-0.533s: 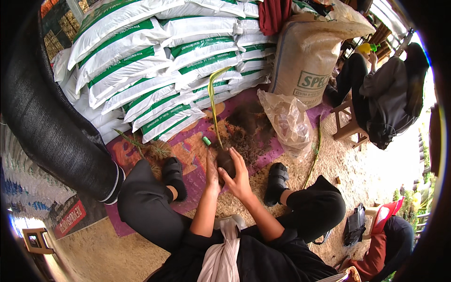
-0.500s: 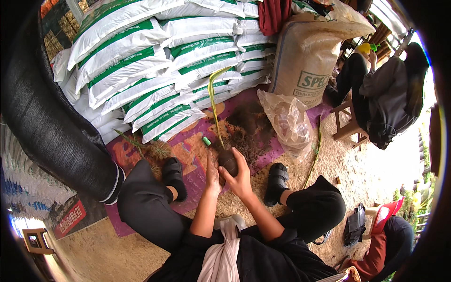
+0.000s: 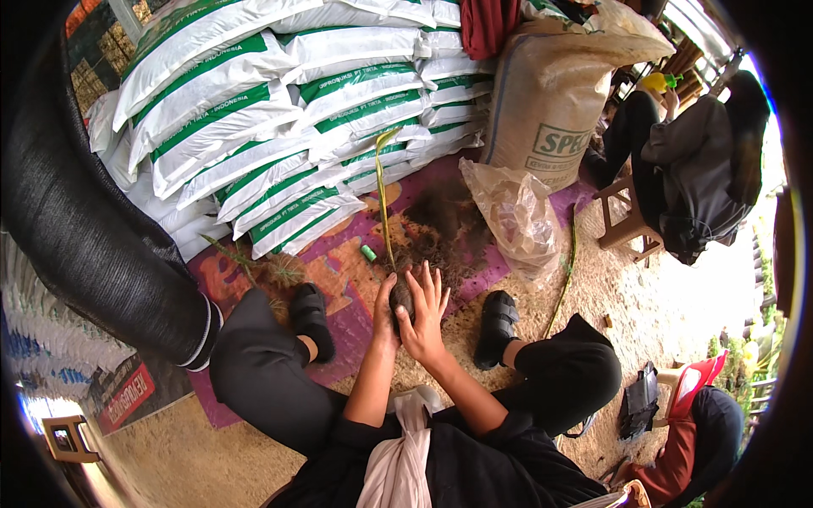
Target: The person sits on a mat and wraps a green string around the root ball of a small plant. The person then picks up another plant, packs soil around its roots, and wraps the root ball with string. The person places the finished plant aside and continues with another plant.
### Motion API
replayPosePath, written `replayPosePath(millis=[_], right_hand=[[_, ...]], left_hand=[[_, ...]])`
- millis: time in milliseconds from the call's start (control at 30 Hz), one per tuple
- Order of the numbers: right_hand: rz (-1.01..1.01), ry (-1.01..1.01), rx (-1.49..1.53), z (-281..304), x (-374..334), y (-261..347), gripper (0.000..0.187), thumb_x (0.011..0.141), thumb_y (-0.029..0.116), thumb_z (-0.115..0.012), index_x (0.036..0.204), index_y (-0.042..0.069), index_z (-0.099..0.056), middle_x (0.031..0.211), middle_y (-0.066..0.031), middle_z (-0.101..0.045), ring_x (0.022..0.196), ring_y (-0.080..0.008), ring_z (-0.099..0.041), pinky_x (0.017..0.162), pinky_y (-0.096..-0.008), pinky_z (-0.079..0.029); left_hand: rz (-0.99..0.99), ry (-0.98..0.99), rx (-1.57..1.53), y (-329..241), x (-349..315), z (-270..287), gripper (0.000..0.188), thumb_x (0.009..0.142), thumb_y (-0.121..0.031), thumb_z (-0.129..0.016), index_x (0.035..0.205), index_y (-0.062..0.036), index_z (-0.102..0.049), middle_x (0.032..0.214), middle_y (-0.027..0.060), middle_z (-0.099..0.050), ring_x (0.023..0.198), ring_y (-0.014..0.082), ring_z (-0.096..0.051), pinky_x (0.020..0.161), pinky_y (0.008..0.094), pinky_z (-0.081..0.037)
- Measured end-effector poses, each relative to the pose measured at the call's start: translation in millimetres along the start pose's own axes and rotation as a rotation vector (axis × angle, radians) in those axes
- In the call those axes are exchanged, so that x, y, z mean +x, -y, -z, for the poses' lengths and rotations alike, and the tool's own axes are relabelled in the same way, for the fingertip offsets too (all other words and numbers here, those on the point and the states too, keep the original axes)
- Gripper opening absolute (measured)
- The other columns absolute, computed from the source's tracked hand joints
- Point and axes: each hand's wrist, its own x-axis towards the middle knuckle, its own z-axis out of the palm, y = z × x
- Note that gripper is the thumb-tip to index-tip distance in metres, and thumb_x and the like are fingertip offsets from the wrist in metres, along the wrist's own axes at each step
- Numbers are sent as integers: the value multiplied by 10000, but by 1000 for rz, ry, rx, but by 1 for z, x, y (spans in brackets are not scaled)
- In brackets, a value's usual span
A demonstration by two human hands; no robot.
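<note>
Between my palms sits a dark, rounded root ball [image 3: 401, 298], with a thin yellow-green seedling [image 3: 384, 199] rising from it. My left hand [image 3: 385, 315] cups its left side, fingers together and pointing away from me. On the other side my right hand [image 3: 424, 320] presses its palm against the ball, the fingers stretched out and slightly spread over it. The two hands hide much of the ball. Just beyond them lies a pile of dark brown fibre [image 3: 436, 258]. A small green spool [image 3: 367, 253] rests on the purple mat [image 3: 343, 343] to the left.
Stacked white-and-green sacks [image 3: 360, 85] rise ahead. A big tan sack [image 3: 546, 102] and a clear plastic bag [image 3: 521, 220] stand right of them. One person sits on a brown stool [image 3: 622, 216] at the right; another is at lower right. Black rolled netting [image 3: 102, 212] slopes along the left.
My right hand has turned from gripping the ball's side to lying flatter over it with fingers spread. The ball and seedling have shifted slightly left and toward me.
</note>
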Motion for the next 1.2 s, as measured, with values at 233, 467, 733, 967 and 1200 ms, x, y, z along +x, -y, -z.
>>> replayPosePath(millis=[233, 467, 733, 967, 1200], right_hand=[[30, 1, -65, 13, 4, 13, 562, 800, 276, -549, 1277, 44, -361, 1326, -198, -275, 1229, -367, -254, 1020, -494, -112], [-18, -102, 184, 9, 11, 1, 603, 726, 140, -671, 1228, -12, -376, 1227, -203, -368, 1096, -352, -433, 909, -378, -385], [-253, -254, 639, -2, 8, -15, 558, 721, 86, -669, 1211, 0, -415, 1131, -142, -474, 1055, -232, -475, 887, -341, -386], [98, -135, 87, 8, -2, -3, 508, 831, 193, -461, 1295, 42, -319, 1331, -131, -312, 1250, -337, -250, 1018, -533, -52], [283, -314, 172, -2, -15, -5, 526, 833, 217, -448, 1275, -32, -308, 1327, -224, -280, 1246, -388, -229, 1025, -527, -93]], left_hand=[[-24, -94, 81, -4, 13, 29, 479, 877, -432, -403, 1149, -44, -476, 1109, 88, -524, 1031, 191, -500, 876, 326, -401], [-93, -175, 300, -5, 2, 1, 644, 874, -542, -296, 1257, -30, -377, 1218, 119, -442, 1115, 233, -441, 961, 355, -350], [-205, -277, 438, 2, 6, 1, 542, 889, -465, -331, 1238, -55, -398, 1236, 83, -423, 1114, 223, -430, 953, 374, -349], [-36, -80, 54, 11, 8, -2, 457, 911, -411, -337, 1122, -46, -512, 1068, 58, -560, 949, 171, -547, 847, 293, -431], [-87, -9, 218, 9, 0, -4, 371, 886, -357, -439, 1039, -39, -553, 969, 71, -599, 868, 172, -582, 800, 283, -464]])
